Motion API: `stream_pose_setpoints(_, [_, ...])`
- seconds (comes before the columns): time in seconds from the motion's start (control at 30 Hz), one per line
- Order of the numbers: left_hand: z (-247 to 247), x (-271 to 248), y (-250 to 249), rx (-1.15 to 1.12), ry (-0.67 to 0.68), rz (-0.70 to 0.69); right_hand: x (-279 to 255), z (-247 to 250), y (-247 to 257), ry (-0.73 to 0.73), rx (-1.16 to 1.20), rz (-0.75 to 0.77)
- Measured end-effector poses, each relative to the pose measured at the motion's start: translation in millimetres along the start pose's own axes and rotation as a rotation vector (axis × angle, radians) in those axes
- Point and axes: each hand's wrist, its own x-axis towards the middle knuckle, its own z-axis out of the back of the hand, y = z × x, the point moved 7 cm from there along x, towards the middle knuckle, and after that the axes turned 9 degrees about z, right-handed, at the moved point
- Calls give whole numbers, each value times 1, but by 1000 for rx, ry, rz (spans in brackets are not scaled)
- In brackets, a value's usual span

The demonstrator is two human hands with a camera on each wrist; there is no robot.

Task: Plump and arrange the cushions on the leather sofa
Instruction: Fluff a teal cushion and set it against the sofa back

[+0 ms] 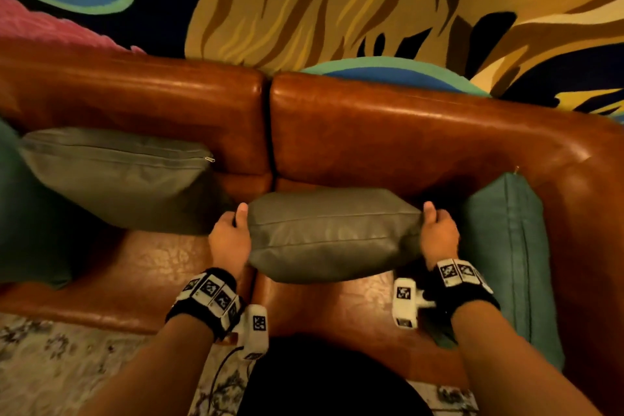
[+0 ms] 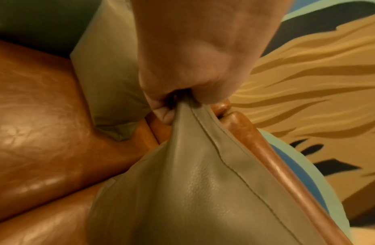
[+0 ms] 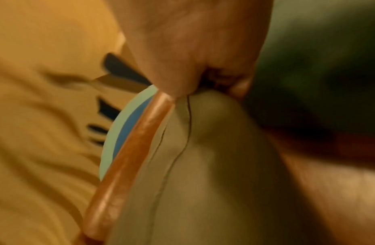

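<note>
With my left hand (image 1: 230, 237) and right hand (image 1: 438, 234) I hold the grey cushion (image 1: 332, 234) by its two top corners, fingers pinched tight on each, over the right seat of the leather sofa (image 1: 388, 132), between a second grey cushion (image 1: 118, 176) and a teal cushion (image 1: 506, 246) at the sofa's right arm.

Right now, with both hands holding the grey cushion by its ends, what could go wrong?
The left hand and right hand only pinch the corners of the grey cushion, so it may slip out. Swinging it could also knock the teal cushion or the other grey cushion beside it.
</note>
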Motion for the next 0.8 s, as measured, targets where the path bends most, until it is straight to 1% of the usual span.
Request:
stream_pose_setpoints(0.03, [-6, -7, -7, 12, 12, -20, 0, 0, 7, 7, 86, 74])
stream_pose_setpoints(0.1, [-10, -17, -29, 14, 50, -137, -6, 15, 27, -34, 155, 225])
stream_pose_setpoints(0.13, [-7, -16, -35, -2, 63, -173, -6, 26, 30, -61, 177, 244])
stream_pose_setpoints(0.17, [-1, -11, -37, -25, 53, -175, -3, 38, 28, -95, 185, 236])
stream_pose_setpoints(0.23, [11, 1, -37, -25, -2, -149, 7, 54, 14, -140, 150, 165])
stream_pose_setpoints(0.3, [1, 2, -46, 24, 0, -135, 14, 61, -6, -175, 140, 80])
stream_pose_setpoints(0.37, [-10, -8, -46, 26, 1, -127, 10, 47, -10, -172, 77, 10])
stream_pose_setpoints(0.4, [-16, -13, -47, 23, 17, -146, 5, 45, -8, -193, 0, -6])
stream_pose_setpoints(0.43, [-24, -19, -49, 30, 42, -177, 2, 46, -1, -240, -121, 27])
stream_pose_setpoints(0.47, [-32, -25, -48, 43, 56, -212, -9, 46, 12, -294, -235, 115])
stream_pose_setpoints(0.5, [-36, -30, -50, 50, 61, -254, -23, 39, 34, -325, -308, 276])
stream_pose_setpoints(0.53, [-41, -36, -53, 43, 74, -290, -41, 20, 59, -297, -314, 467])
stream_pose_setpoints(0.57, [-47, -42, -56, 31, 83, -318, -62, -7, 85, -207, -251, 629])
stream_pose_setpoints(0.6, [-51, -48, -57, 19, 90, -334, -84, -40, 109, -70, -185, 763])
stream_pose_setpoints(0.63, [-55, -53, -57, 15, 97, -340, -106, -76, 124, 92, -163, 847])
stream_pose_setpoints(0.67, [-56, -55, -55, 12, 98, -331, -125, -107, 133, 232, -172, 893])
stream_pose_setpoints(0.7, [-55, -55, -51, 6, 91, -320, -136, -130, 133, 324, -198, 913])
stream_pose_setpoints(0.73, [-51, -52, -47, 4, 71, -318, -137, -143, 130, 351, -245, 931])
stream_pose_setpoints(0.8, [-40, -46, -39, 25, 25, -338, -119, -148, 113, 302, -391, 966])
